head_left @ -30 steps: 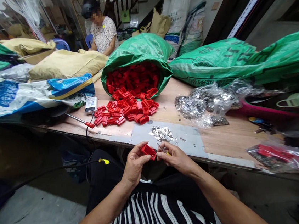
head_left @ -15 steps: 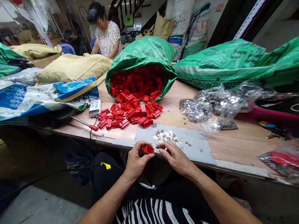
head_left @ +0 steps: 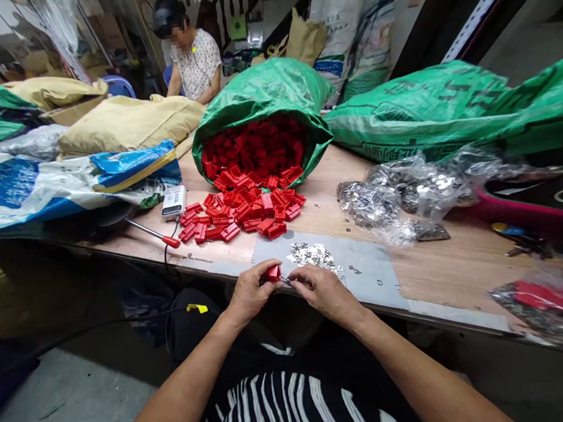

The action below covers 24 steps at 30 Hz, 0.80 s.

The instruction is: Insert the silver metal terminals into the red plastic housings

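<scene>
Just over the near edge of the surface [head_left: 451, 267], a small red part [head_left: 273, 273] sits in the left hand [head_left: 248, 295], gripped between thumb and fingers, which are closed around it. The right hand [head_left: 328, 295] is beside it, its thumb and fingertips pinched together on a thin metal piece [head_left: 285, 280] that points at the red part's near end; whether the tip goes inside is too small to tell. Right behind the hands, silvery flat pieces [head_left: 311, 255] lie scattered on a grey sheet [head_left: 365, 266]. Beyond them, loose red parts [head_left: 225, 220] spill from the mouth of a green sack [head_left: 268, 85] lying on its side. To the left of this pile are a rod with a red handle [head_left: 171, 241] and a white device [head_left: 174, 203] with a cable. On the right, clear bags [head_left: 395, 192] of metal pieces rest near a pink-rimmed container [head_left: 517, 207]. Farther back, past a tan sack [head_left: 126, 125], sits another person in a dotted top [head_left: 200, 65].
</scene>
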Motion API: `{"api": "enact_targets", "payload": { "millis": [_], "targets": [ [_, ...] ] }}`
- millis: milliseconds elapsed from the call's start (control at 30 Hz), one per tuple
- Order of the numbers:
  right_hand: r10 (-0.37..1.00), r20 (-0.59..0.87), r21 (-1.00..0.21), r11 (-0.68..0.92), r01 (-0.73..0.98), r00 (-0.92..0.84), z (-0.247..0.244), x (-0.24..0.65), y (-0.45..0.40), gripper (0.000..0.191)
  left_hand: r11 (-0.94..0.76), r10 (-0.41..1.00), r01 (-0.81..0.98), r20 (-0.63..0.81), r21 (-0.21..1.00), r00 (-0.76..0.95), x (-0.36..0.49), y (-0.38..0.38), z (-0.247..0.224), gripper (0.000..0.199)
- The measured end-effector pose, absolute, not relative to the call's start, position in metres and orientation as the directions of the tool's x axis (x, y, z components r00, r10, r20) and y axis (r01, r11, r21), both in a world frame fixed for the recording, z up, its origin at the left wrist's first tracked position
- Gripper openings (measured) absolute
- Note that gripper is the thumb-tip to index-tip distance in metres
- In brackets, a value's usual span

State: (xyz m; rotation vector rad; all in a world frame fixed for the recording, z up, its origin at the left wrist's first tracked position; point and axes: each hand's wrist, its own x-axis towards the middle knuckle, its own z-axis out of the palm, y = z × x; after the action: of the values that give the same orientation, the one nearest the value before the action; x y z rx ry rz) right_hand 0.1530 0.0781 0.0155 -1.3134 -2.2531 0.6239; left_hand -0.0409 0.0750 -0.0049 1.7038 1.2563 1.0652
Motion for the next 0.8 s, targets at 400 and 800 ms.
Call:
{"api": "enact_targets", "payload": {
  "millis": [400,800],
  "targets": [
    [0.866,0.14,-0.528,0.475,0.704,-0.48,0.017,0.151,0.077,0.013,-0.25,0.961,0.336,0.19,0.908,0.203,-0.044,0.076,-0.008,0.036],
    [0.924,0.103,-0.44,0.375,0.816,-0.369,0.019,0.128,0.062,0.013,-0.244,0.962,0.315,0.186,0.917,0.202,-0.043,0.076,-0.011,0.031]
  ]
}}
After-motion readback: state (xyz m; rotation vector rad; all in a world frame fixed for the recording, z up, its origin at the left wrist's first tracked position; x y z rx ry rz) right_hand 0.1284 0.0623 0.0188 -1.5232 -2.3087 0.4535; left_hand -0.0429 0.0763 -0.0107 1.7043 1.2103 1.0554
